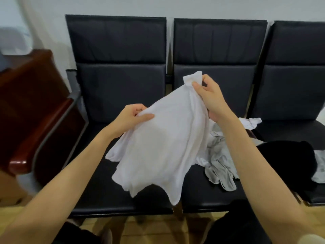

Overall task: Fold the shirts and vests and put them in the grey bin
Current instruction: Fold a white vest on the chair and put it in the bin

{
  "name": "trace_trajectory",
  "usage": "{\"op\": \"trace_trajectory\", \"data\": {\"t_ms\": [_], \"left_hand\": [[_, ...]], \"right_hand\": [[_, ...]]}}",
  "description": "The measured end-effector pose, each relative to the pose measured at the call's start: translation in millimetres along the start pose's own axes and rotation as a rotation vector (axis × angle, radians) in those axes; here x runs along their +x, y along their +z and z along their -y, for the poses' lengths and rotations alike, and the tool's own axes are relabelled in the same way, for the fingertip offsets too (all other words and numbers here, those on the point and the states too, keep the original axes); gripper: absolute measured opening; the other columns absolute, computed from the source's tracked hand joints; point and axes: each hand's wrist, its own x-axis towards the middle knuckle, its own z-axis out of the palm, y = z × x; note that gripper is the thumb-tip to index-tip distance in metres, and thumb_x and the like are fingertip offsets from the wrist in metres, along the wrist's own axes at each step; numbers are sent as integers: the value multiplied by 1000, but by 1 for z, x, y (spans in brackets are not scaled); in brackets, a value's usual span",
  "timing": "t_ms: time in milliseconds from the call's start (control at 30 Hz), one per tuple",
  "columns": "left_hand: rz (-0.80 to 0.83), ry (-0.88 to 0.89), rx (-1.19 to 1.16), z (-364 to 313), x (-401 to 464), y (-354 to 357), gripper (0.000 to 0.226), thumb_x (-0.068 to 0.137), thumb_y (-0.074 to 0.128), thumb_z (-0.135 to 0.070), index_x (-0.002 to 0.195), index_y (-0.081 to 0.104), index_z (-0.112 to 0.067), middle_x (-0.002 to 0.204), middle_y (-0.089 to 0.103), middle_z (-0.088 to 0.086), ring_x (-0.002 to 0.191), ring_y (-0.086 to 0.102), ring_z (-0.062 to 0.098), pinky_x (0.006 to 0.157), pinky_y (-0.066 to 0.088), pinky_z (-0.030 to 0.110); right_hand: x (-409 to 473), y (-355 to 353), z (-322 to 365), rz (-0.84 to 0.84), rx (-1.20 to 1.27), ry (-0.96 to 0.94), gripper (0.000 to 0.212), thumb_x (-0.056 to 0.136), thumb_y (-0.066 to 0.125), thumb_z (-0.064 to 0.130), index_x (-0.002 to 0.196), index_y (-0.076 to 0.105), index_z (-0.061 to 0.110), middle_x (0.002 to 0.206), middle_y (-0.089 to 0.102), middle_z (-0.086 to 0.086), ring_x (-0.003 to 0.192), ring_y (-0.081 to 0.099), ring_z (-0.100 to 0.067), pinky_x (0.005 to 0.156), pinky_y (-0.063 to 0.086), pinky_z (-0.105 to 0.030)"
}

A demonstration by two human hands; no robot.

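A white shirt [161,143] hangs in the air above the black bench seats, held up by both hands. My left hand [131,118] grips its left edge, thumb on top of the cloth. Higher and to the right, my right hand [209,95] pinches a bunched corner of the same shirt. The lower hem dangles loose over the seat front. No grey bin is in view.
A row of black padded seats [121,95] runs along the wall. A light grey garment [219,164], a white one [251,123] and a black one [288,157] lie crumpled on the right seats. A dark red wooden cabinet [31,110] stands at the left.
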Motion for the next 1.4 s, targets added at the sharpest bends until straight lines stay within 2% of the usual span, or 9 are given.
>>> {"op": "trace_trajectory", "data": {"t_ms": [133,233,300,400,633,933,1167,1300,1400], "left_hand": [[8,-91,126,40,-21,-33,26,91,65,-32,90,68,-6,92,69,14,87,67,32,80,55,44],[4,-109,262,65,-35,-50,17,91,63,-25,79,69,-14,77,67,7,70,64,21,66,50,40],[-7,-108,334,73,-43,-59,18,89,63,-21,71,66,-21,67,61,-5,58,55,3,59,42,27],[-49,-108,369,81,-49,-72,18,89,60,-22,72,66,-17,71,62,3,65,57,10,62,44,28],[-189,-199,327,108,-55,-93,15,87,64,-12,72,68,-14,74,68,8,69,62,16,67,50,34],[-310,-243,131,104,-54,-118,22,93,63,-22,88,72,-3,87,67,15,78,60,19,65,45,28],[-476,-175,99,90,-43,-145,15,80,78,-16,72,69,-6,56,65,-12,54,60,0,50,44,15],[-435,-181,170,84,-37,-161,31,87,71,-25,76,70,4,69,66,13,65,60,20,63,46,29],[-476,-137,233,77,-28,-165,27,94,60,-28,74,67,-13,69,62,3,67,58,17,62,43,25]], "right_hand": [[0,32,7,62,73,188,13,100,51,18,93,62,14,80,67,4,68,61,-7,60,48,-22],[-1,47,8,138,76,333,20,97,54,20,80,63,15,66,65,6,63,61,-10,59,47,-24],[-2,53,7,212,69,392,30,92,59,44,79,70,19,73,66,6,73,63,-12,69,49,-26],[-2,58,10,235,-138,372,56,69,71,68,87,70,15,94,66,3,89,64,-14,82,49,-29],[3,51,8,183,-297,321,32,76,63,-1,107,60,-11,86,58,-11,76,58,-21,65,47,-28],[19,37,9,-92,-81,353,25,73,50,-5,92,66,-2,90,56,-7,82,50,-24,72,40,-31],[27,37,3,-215,52,335,21,75,53,1,80,67,16,105,60,-8,98,55,-29,84,47,-41],[32,40,-3,-279,105,297,18,85,52,5,77,64,14,92,59,-2,94,53,-25,80,46,-35],[34,39,-9,-322,126,273,21,91,50,9,75,63,13,89,59,-2,90,52,-24,77,44,-32]]}}
